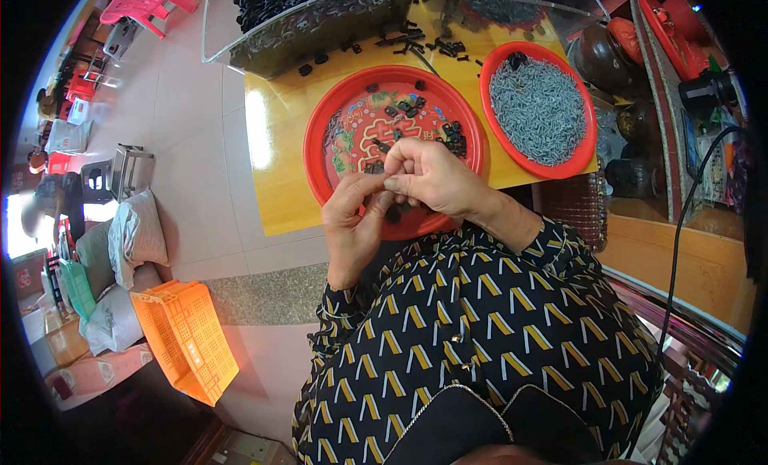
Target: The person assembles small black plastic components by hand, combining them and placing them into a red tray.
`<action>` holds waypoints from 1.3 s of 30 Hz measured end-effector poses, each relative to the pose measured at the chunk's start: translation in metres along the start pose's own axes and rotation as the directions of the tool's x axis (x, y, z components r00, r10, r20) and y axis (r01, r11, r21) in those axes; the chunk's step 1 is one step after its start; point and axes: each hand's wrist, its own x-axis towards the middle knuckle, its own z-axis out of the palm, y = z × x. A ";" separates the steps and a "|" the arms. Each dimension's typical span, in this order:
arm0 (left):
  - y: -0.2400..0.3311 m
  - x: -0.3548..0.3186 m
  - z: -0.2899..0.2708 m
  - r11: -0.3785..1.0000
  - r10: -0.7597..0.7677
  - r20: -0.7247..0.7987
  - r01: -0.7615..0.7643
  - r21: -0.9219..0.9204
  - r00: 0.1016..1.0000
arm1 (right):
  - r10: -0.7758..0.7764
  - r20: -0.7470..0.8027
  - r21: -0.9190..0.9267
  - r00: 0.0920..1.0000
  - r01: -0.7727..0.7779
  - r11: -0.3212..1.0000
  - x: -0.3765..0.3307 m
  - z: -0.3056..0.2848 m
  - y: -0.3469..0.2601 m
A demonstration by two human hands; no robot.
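Small black parts (pixel 454 137) lie scattered in our round red tray (pixel 314 149), at the upper centre of the frame on the yellow table (pixel 276 177). Leftmost is our left hand (pixel 352 225), over the tray's lower-left side, thumb and forefinger drawn together. Its fingers meet those of our right hand (pixel 438 177), pinched too; whatever sits between them is hidden, so we cannot tell what they hold. One cluster lies just above the right hand, nearer it than the left, its pieces showing no common long axis. Farther right, silver screws (pixel 538 113) fill a red oval bowl (pixel 552 172), also on the right hand's side.
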 end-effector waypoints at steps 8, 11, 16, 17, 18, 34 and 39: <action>-0.004 -0.003 -0.009 0.988 -0.035 0.016 0.037 -0.150 0.999 | 0.019 -0.062 -0.183 0.998 -0.030 0.983 0.008 -0.017 -0.011; 0.001 -0.004 -0.008 0.961 -0.131 -0.012 0.124 -0.249 0.991 | -0.497 -0.099 -0.784 0.862 0.240 0.573 0.027 -0.036 -0.001; -0.001 -0.006 -0.010 0.915 -0.206 -0.045 0.176 -0.363 0.978 | -0.526 0.096 -0.921 0.845 0.276 0.276 0.038 -0.035 0.014; -0.001 -0.006 -0.009 0.903 -0.234 -0.056 0.196 -0.384 0.971 | -0.482 0.108 -0.937 0.870 0.251 0.243 0.038 -0.031 0.014; -0.001 -0.007 -0.009 0.889 -0.262 -0.066 0.215 -0.404 0.963 | -0.484 0.110 -0.937 0.868 0.252 0.240 0.038 -0.029 0.014; -0.004 0.001 0.015 0.632 -0.372 0.081 0.316 -0.708 0.925 | -0.143 -0.179 -0.315 0.973 0.081 0.946 -0.002 -0.030 -0.015; 0.001 0.007 0.026 0.401 -0.445 0.204 0.398 -0.825 0.872 | 0.046 -0.100 0.227 0.994 -0.022 0.974 -0.024 -0.034 -0.009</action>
